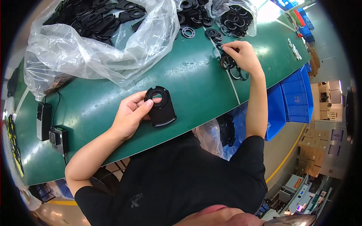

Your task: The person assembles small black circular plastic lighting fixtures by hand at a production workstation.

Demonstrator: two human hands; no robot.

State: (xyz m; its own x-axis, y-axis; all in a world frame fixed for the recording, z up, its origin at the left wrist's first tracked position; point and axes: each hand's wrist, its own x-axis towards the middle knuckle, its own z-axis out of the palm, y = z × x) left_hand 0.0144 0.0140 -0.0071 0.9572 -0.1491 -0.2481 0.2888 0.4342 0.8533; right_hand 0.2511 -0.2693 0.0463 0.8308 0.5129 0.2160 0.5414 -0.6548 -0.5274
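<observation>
My left hand [130, 113] is closed on a black plastic part [164, 113], its thumb on the ring-shaped end. That part has a round hole at the top and a flat, straight-sided body ending in a rounded lower lip. Farther right, my right hand [243, 54] pinches thumb and forefinger together over a small heap of black rings [227, 62]. Whatever is between those fingertips is too small and dark to make out. A larger open ring [244, 76] lies below that hand. Just beyond are stacked flat black rings [213, 33] and a single notched ring [188, 32].
A large clear plastic bag [94, 58] of black parts [100, 22] spreads over the far left of the green table [188, 86]. Another bag of black rings [235, 20] sits at the far right. Two small black devices [58, 139] stand left. Blue bins [296, 96] are beyond the right edge.
</observation>
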